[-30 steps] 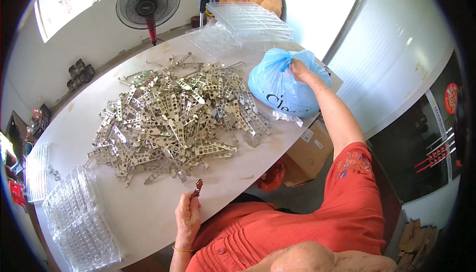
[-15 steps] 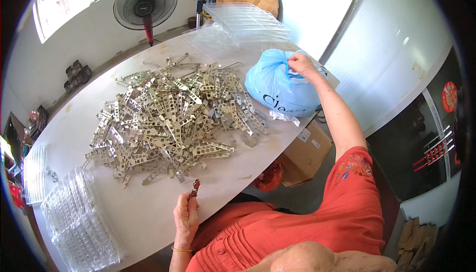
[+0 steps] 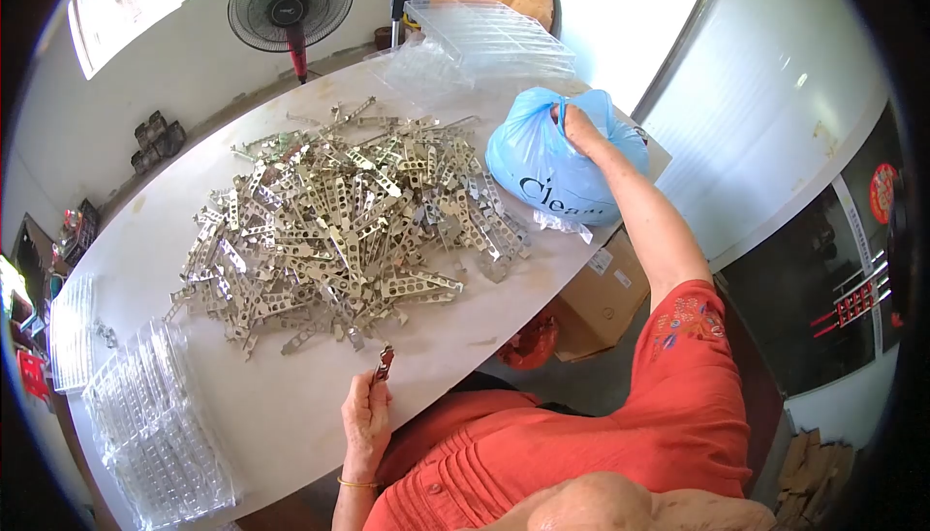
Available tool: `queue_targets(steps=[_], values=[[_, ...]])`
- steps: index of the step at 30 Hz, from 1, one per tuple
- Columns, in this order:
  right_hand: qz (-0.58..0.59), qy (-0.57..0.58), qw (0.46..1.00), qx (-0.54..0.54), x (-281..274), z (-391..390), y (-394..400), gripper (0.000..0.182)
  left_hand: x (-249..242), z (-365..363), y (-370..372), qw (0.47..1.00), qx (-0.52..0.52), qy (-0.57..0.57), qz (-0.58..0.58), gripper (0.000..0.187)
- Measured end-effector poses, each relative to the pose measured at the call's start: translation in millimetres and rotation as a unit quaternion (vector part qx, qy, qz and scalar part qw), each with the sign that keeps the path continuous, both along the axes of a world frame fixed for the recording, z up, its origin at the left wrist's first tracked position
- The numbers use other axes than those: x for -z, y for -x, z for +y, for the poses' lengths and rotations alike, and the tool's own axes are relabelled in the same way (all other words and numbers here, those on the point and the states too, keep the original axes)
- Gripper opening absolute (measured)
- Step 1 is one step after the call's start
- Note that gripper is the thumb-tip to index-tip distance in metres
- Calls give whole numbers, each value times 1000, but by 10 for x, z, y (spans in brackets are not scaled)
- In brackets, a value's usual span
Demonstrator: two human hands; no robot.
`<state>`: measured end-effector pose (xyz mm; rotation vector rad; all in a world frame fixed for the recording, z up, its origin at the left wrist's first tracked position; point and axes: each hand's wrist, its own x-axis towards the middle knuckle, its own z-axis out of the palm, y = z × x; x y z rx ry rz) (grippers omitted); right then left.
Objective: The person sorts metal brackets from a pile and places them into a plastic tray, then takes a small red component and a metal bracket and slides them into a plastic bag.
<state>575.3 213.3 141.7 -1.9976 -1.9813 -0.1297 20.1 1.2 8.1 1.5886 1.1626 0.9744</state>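
Observation:
My left hand (image 3: 366,417) is closed around a short perforated metal strip (image 3: 385,364), which sticks up from the fingertips near the table's front edge. It looks dark and reddish. Beyond it lies a large heap of perforated metal strips (image 3: 339,231), spread over the middle of the table. On the right, my right hand (image 3: 579,128) is at the mouth of a blue plastic bag (image 3: 528,158) with dark lettering. Its fingers are mostly hidden by the plastic, so whether they grip anything cannot be seen.
Clear plastic trays (image 3: 160,424) lie at the table's left edge, and more clear trays (image 3: 494,37) are stacked at the back. A standing fan (image 3: 291,8) is behind the table. Below its right edge sits a cardboard box (image 3: 605,294) beside a red bag (image 3: 530,342).
My right hand has gone from pinching the bag's top to reaching inside its mouth, which has opened wider. My left hand still holds the strip; the view has shifted slightly.

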Motion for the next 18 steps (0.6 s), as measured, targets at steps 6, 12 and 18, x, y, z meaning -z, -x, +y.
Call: queue_targets(steps=[6,12,18], values=[[42,-92,989,108,-34,-103,-11,17,41,9,4,1000,3,-2,-17,9],[142,-207,960,124,-304,-329,-17,26,36,-1,4,1000,-2,7,-30,9],[459,-311,832,23,-612,-685,403,24,73,15,19,999,1,7,-32,8]])
